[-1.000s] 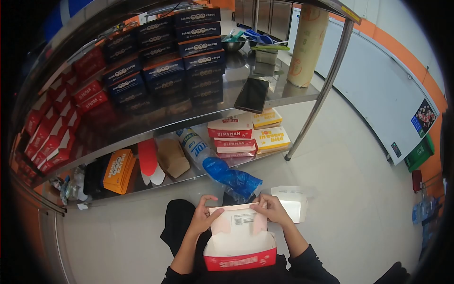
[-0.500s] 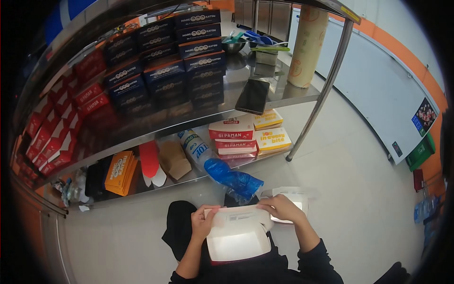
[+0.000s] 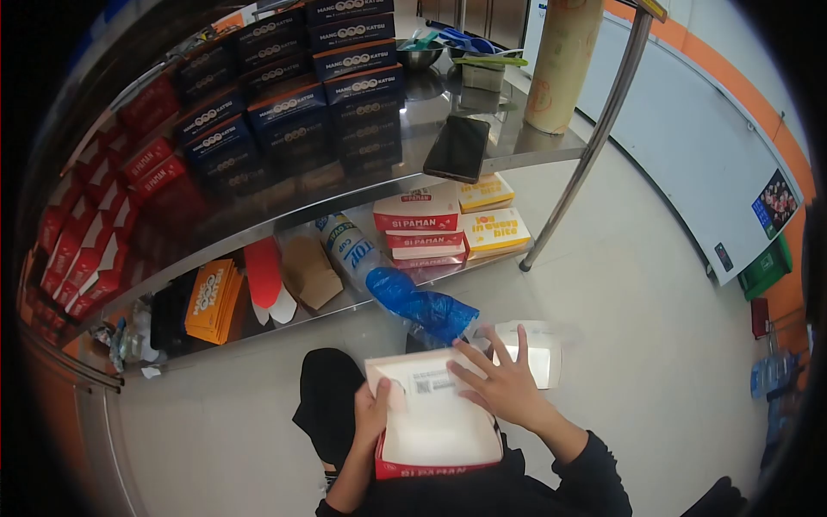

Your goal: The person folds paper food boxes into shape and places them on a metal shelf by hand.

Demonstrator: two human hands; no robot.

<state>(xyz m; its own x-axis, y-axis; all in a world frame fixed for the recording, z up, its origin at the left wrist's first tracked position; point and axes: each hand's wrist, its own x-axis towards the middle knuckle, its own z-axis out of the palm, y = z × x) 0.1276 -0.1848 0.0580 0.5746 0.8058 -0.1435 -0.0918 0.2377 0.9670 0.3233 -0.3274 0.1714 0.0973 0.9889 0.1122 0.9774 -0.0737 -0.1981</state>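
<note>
A red and white cardboard food box (image 3: 444,441) rests on my lap, its white inside facing me and "Si Paman" lettering on the red front. Its lid stands raised at the back, with a printed code on it. My left hand (image 3: 371,414) grips the box and lid at the left side, thumb on the inside. Spread fingers of my right hand (image 3: 506,385) lie over the lid's right part, some of them touching or very near it. Beyond that hand, a second open white box (image 3: 538,369) is partly hidden.
Ahead stands a steel rack (image 3: 284,211) with stacked dark boxes (image 3: 297,129), red boxes (image 3: 103,241) and a phone (image 3: 457,148). Its lower shelf holds more Si Paman boxes (image 3: 418,222), orange packs (image 3: 214,302) and a sleeve of cups in blue plastic (image 3: 418,302). A metal leg (image 3: 577,181) rises at right.
My right hand has let go of the lid's edge and spread its fingers. The left hand has slid down the left side. The box has tilted, bringing its red front into view.
</note>
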